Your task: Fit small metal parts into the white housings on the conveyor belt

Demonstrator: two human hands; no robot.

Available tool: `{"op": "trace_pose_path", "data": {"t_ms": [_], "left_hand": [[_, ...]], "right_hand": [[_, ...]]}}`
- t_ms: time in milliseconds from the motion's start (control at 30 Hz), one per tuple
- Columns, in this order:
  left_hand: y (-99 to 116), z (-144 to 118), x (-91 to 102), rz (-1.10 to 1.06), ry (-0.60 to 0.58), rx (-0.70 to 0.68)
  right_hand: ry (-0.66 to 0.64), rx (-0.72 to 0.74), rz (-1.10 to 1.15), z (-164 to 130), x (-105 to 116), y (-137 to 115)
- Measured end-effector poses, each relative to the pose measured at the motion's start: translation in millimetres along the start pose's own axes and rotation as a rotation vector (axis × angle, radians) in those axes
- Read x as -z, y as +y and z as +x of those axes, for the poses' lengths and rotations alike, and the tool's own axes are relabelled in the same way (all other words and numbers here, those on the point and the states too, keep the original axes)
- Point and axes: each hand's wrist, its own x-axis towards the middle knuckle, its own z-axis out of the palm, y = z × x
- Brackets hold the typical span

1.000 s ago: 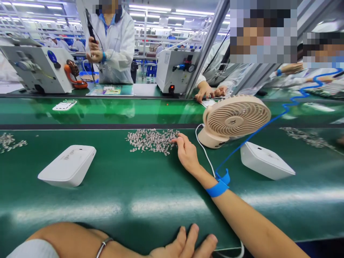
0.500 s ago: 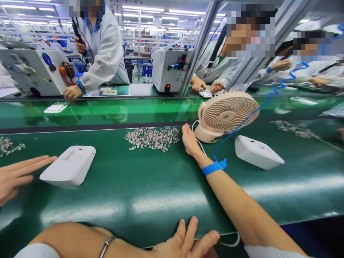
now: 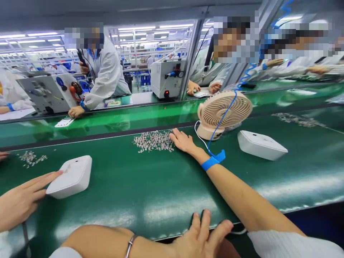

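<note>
Parts pile (image 3: 153,141) at right hand (image 3: 183,141) fingertips (touching) | grip open, flat | left hand (image 3: 200,239) open on belt edge

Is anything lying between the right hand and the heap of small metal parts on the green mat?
Nothing visible does. The right hand lies flat on the mat with its fingertips at the edge of the heap of small metal parts; the fan stands off to its right.

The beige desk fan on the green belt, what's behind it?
Behind the round beige desk fan runs a second glossy green belt, then a co-worker's hands on a small white device. The fan covers the belt strip directly behind it.
</note>
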Motion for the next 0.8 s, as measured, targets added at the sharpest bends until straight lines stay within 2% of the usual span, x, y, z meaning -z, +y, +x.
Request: {"op": "trace_pose_path", "data": {"t_ms": [233, 400, 467, 533, 600, 700, 800], "left_hand": [[0.2, -0.5, -6.6, -0.008, 0.123, 0.055], [-1.0, 0.7, -11.9, -0.053, 0.225, 0.096], [-0.7, 1.0, -14.7, -0.078, 0.241, 0.1], [-0.2, 1.1, -16.3, -0.086, 0.253, 0.098], [0.3, 1.0, -16.4, -0.083, 0.25, 0.101], [0.8, 0.5, -14.5, -0.098, 0.225, 0.098], [1.2, -0.3, -11.9, -0.103, 0.197, 0.087]], "right_hand": [[0.2, 0.089, -0.074, -8.8, 13.2, -11.9], [0.25, 0.215, -0.21, -42.4, 17.0, -32.0], [0.296, 0.298, -0.3, -59.2, 22.8, -33.1], [0.387, 0.319, -0.372, -73.5, 36.8, -27.4], [0.512, 0.225, -0.413, -82.5, 59.4, -15.5], [0.666, -0.095, -0.48, -86.2, 100.2, 9.7], [0.626, -0.504, -0.462, -88.3, 135.4, 35.3]]}}
